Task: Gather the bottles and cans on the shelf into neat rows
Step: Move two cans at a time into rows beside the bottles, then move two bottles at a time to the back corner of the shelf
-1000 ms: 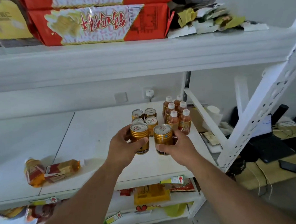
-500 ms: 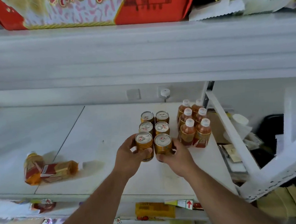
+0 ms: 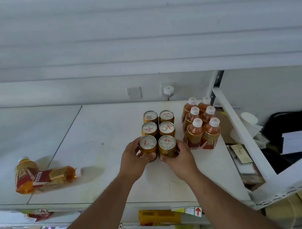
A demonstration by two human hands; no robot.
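Cans fill the middle of my view: six gold ones with silver pull-tab lids, upright on the white shelf point(image 3: 99, 139) in two columns of three. My left hand point(image 3: 134, 160) curls its fingers round the front left can point(image 3: 148, 147), my right hand point(image 3: 181, 159) round the front right can point(image 3: 167, 146) (both standing on the board, as far as I can tell). Just right, six amber white-capped bottles point(image 3: 200, 124) stand paired. Far left, two loose bottles point(image 3: 43, 174) lie toppled together.
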